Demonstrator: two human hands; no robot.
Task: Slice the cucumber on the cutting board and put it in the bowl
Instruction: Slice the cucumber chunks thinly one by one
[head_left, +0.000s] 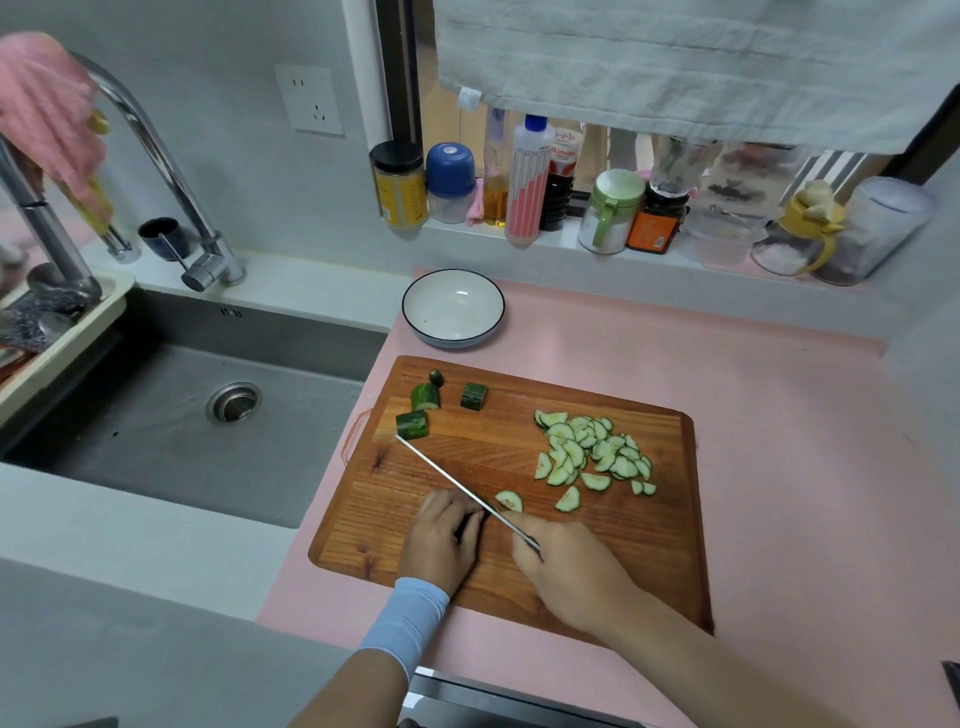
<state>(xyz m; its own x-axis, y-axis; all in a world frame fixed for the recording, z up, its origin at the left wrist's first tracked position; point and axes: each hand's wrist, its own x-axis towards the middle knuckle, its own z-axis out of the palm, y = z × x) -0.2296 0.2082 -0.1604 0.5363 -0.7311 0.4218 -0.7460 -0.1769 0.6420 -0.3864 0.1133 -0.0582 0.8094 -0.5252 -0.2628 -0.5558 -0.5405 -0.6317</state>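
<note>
The knife (447, 475) lies with its long axis on a diagonal. The blade runs from the right hand (566, 566) at the near middle of the wooden cutting board (649, 545) up to the far left, and its tip ends just beside one cucumber chunk (412, 423). The right hand is closed around the handle, which is hidden inside the fingers, so only the blade shows.

The left hand (441, 535) sits just left of the blade, with its fingers curled down and pressed together on a dark green cucumber piece (475, 519). This piece is nearly all covered, and I cannot tell which way its long axis points. The knuckles are against the left side of the blade. On the other side of the blade, touching it or almost touching it, lies one fresh half-round slice (509, 501).

At the far left corner of the board I count three short chunks, counting the one at the tip, and one small end tip (440, 378). The chunks are near each other but apart; the second (426, 397) and the third (474, 396) lie beyond the first.

On the right half of the board is a pile of slices (592, 452) (they overlap too much for an exact count), with a few loose ones on its near side.

One white bowl (452, 312) with a dark rim stands on the pink table (779, 467), just beyond the far edge of the board. A light blue sleeve (410, 618) covers the left wrist. A sink (156, 441) is on the left.
</note>
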